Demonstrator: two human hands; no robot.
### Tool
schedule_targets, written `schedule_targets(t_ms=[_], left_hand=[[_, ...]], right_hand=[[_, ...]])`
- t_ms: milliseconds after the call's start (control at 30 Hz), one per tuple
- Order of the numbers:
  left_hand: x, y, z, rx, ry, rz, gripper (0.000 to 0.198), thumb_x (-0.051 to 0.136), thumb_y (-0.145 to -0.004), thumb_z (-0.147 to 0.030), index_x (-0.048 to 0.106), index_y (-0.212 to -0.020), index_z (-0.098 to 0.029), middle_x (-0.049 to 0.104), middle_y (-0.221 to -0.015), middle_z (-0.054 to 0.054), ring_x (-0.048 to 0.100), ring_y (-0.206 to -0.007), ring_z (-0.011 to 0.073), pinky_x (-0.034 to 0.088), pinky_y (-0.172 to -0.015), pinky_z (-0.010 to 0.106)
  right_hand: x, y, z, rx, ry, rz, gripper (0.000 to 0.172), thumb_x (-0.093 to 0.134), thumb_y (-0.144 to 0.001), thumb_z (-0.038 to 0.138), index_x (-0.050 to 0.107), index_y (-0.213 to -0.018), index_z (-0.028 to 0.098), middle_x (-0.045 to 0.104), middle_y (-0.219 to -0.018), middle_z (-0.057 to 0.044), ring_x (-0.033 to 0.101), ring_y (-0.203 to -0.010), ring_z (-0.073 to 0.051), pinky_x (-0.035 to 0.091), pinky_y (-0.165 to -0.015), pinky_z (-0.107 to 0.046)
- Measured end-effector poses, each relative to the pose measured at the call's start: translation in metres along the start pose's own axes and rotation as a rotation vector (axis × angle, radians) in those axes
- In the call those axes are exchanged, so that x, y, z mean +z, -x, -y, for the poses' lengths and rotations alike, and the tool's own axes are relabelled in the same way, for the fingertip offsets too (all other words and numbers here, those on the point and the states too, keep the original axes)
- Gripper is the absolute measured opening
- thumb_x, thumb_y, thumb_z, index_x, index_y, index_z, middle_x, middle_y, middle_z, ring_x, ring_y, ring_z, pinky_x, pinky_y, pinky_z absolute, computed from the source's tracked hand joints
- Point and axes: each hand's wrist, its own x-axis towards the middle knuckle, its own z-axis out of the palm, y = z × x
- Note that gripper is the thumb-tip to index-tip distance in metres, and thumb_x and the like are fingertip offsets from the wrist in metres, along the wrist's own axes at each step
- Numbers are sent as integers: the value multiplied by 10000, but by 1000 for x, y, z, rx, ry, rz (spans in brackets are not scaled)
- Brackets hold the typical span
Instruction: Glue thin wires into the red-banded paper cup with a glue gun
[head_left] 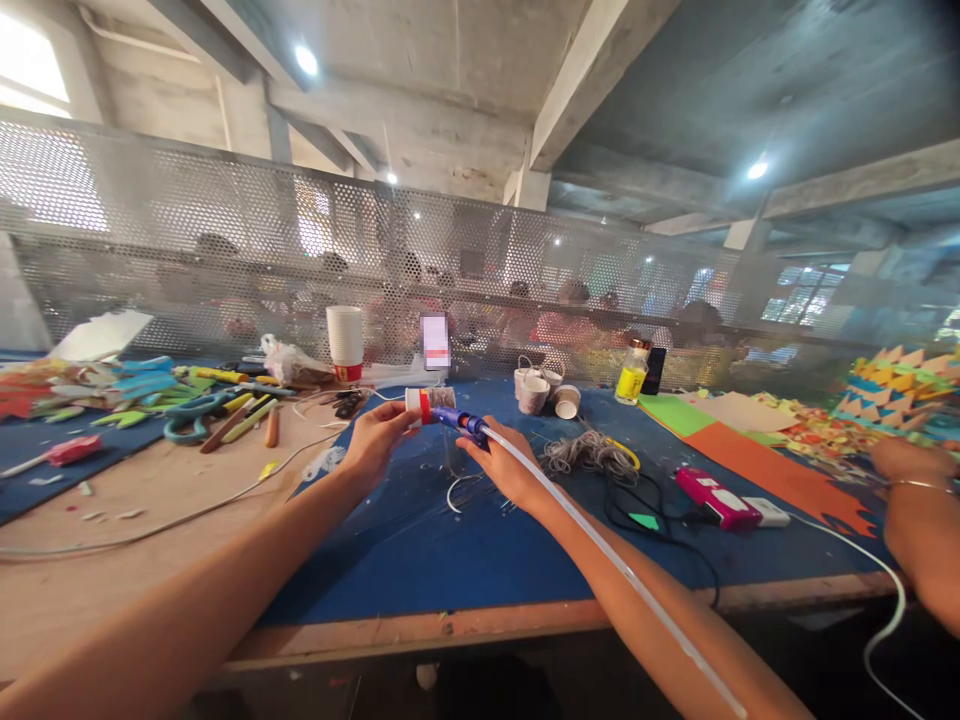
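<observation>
Pinched in my left hand (379, 437) is a small paper cup (417, 405), white with a red band, lying on its side in the air. A grey-brown wrapping of cord (442, 397) seems to cover its far end. My right hand (502, 462) is closed around a blue hot glue gun (459, 420), its nozzle at the cup. A long clear glue stick (585, 530) runs back from the gun over my right forearm. Beyond my hands stand several small cord-covered cups (533, 394), one tipped over. A loose bundle of grey cord (592, 455) lies to the right.
Scissors (187, 415) and other tools lie on the left among paper scraps. Stacked paper cups (345, 340) and a phone (436, 341) stand at the back. A yellow bottle (634, 372), pink box (716, 498) and orange sheet (772, 475) are on the right. Another person's hand (915, 465) is far right.
</observation>
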Motion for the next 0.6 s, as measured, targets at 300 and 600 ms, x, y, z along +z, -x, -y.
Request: schedule_targets(t_ms=[300,600], left_hand=[[0,-1,-2,-4,-10,-26,360,881,-539,-364,701,-765,-150,715,-798,47,654,-750,168,511,-766,300],[1,0,-4,-12,10,-34,351,889,-528,-353,700,-747,-156,718,-791,45,655,-768,173,511,-782,306]], right_hand=[[-1,-1,-1,-6,27,23,322,545,-925,512,575,-991,198,696,-880,-45,667,-780,-196,374,-619,-250],[-1,0,-1,-11,40,34,316,544,-930,506,575,-993,197,695,-875,-45,663,-768,-194,366,-610,-247]])
